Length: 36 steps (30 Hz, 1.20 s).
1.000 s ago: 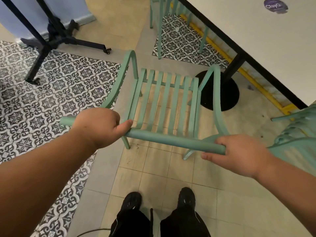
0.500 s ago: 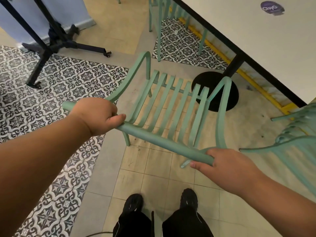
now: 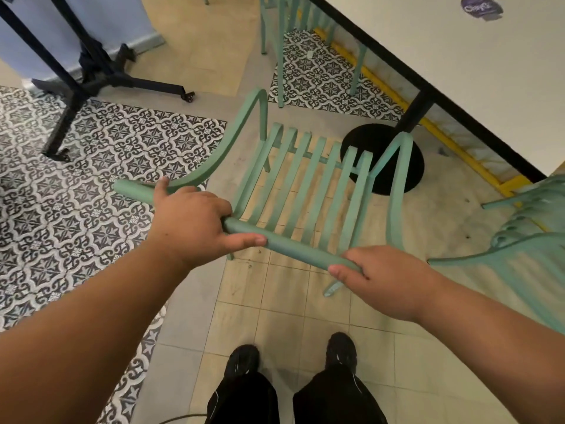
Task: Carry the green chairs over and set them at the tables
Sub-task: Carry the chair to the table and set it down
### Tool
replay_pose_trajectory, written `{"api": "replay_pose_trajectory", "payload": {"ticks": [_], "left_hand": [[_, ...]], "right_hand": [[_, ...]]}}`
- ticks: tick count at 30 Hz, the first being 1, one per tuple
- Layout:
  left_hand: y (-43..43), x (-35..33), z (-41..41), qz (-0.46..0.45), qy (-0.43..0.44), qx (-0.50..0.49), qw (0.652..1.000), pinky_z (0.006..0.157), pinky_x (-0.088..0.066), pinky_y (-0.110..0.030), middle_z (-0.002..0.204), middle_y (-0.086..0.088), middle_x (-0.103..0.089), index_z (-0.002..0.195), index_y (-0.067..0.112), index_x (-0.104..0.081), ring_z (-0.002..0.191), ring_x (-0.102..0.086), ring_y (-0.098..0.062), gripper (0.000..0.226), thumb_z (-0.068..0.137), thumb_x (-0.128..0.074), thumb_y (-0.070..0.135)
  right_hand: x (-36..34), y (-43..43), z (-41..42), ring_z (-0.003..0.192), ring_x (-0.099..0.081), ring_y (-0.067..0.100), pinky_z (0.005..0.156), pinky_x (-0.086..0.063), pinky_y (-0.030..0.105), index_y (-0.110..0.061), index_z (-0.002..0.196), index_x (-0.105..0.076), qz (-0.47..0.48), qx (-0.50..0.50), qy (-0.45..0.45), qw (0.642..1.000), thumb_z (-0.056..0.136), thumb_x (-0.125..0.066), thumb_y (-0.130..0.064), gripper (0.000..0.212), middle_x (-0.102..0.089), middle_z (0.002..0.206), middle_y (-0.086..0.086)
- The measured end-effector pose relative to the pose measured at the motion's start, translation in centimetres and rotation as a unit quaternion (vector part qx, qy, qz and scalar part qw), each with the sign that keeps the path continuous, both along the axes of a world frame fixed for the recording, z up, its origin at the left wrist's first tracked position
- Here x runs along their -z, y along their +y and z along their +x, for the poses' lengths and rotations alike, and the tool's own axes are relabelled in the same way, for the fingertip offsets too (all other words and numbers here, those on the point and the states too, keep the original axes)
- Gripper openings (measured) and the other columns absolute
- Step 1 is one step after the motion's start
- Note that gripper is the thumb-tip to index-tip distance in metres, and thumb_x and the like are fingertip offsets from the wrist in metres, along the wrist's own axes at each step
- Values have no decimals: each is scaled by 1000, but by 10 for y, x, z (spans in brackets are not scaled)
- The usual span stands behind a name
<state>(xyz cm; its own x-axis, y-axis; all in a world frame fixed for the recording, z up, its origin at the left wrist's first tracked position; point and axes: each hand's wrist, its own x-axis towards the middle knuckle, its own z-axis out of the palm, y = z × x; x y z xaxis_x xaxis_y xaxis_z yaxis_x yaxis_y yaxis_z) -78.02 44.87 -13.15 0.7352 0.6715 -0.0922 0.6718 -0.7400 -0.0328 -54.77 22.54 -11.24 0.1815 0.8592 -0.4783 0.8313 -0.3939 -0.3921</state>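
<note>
A green slatted chair [image 3: 308,185] with curved armrests stands in front of me, its seat facing a white table [image 3: 458,50] at the upper right. Both hands rest on the round top rail of its backrest. My left hand [image 3: 195,221] wraps the rail near its left end, index finger stretched along it. My right hand [image 3: 382,280] grips the rail's right end. The chair's front right corner overlaps the table's black round base [image 3: 394,175].
A second green chair [image 3: 526,240] sits close at the right edge. Another green chair [image 3: 281,35] stands at the table farther back. A black wheeled stand [image 3: 91,71] occupies the upper left on patterned tiles. My black shoes [image 3: 293,359] are below.
The chair has swung and shifted right toward the table's black base. My left hand's grip has loosened, its index finger now lying along the rail.
</note>
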Motion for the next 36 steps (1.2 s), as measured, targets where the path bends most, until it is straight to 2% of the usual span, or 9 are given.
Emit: {"api": "replay_pose_trajectory", "payload": {"ticks": [3, 9, 14, 24, 27, 29, 32, 34, 36], "left_hand": [[7, 2, -1, 10, 13, 13, 1000, 110, -22, -64, 60, 15, -52, 60, 31, -58, 75, -58, -16, 89, 61, -12, 108], [30, 0, -2, 2, 28, 43, 999, 112, -19, -59, 64, 15, -56, 66, 33, -63, 80, -59, -13, 96, 55, -6, 109], [46, -3, -2, 10, 30, 93, 995, 112, -23, -60, 61, 15, -53, 59, 33, -56, 78, -57, -15, 93, 54, -4, 110], [74, -7, 3, -14, 47, 132, 990, 113, -23, -59, 65, 17, -53, 64, 41, -54, 83, -56, -15, 84, 52, -9, 110], [80, -7, 5, -31, 55, 140, 988, 114, -21, -62, 65, 17, -54, 64, 39, -56, 85, -57, -16, 83, 54, -15, 110], [82, -7, 4, -38, 57, 146, 987, 114, -19, -65, 69, 18, -56, 70, 39, -61, 91, -59, -16, 86, 55, -16, 110], [86, -8, 2, -47, 53, 155, 985, 116, -12, -69, 88, 19, -64, 95, 41, -70, 107, -60, -15, 96, 55, -16, 110], [88, -11, -2, -72, 4, 157, 985, 116, -8, -71, 105, 17, -66, 108, 39, -70, 115, -59, -15, 94, 61, -24, 107], [91, -10, -9, -51, -60, 127, 989, 116, -4, -74, 124, 13, -63, 116, 36, -68, 128, -52, -20, 86, 71, -32, 100]], "right_hand": [[0, 1, -5, 55, -57, 10, 53, -48, 30, -30, 75, -55, 11, 21, -11, 1000, 86, -24, -81, 61, -59, 64, -5], [-2, 5, -30, 55, -54, 11, 52, -47, 30, -29, 75, -51, 5, 29, -9, 1000, 92, -21, -75, 58, -57, 65, -3], [-1, 5, -52, 52, -51, 9, 48, -38, 26, -28, 74, -48, 5, 65, 2, 998, 95, -25, -71, 53, -55, 65, -6], [2, 15, -77, 55, -55, 10, 48, -37, 26, -27, 78, -50, 25, 107, 17, 994, 97, -27, -69, 51, -58, 69, -5], [0, 14, -76, 54, -58, 12, 47, -45, 31, -28, 80, -53, 30, 134, 41, 990, 95, -30, -71, 51, -60, 68, -4], [0, 14, -76, 57, -61, 14, 51, -53, 36, -30, 86, -55, 36, 142, 54, 988, 95, -30, -72, 49, -61, 70, -3], [2, 15, -79, 66, -62, 10, 58, -55, 37, -34, 106, -55, 47, 146, 55, 987, 93, -28, -75, 51, -62, 82, -9], [2, 14, -78, 94, -59, 3, 75, -52, 31, -36, 136, -44, 63, 147, 33, 986, 89, -22, -80, 69, -59, 113, -18], [-1, 8, -73, 118, -47, 3, 87, -43, 30, -37, 149, -32, 68, 160, 20, 985, 84, -17, -85, 83, -49, 133, -21]]}}
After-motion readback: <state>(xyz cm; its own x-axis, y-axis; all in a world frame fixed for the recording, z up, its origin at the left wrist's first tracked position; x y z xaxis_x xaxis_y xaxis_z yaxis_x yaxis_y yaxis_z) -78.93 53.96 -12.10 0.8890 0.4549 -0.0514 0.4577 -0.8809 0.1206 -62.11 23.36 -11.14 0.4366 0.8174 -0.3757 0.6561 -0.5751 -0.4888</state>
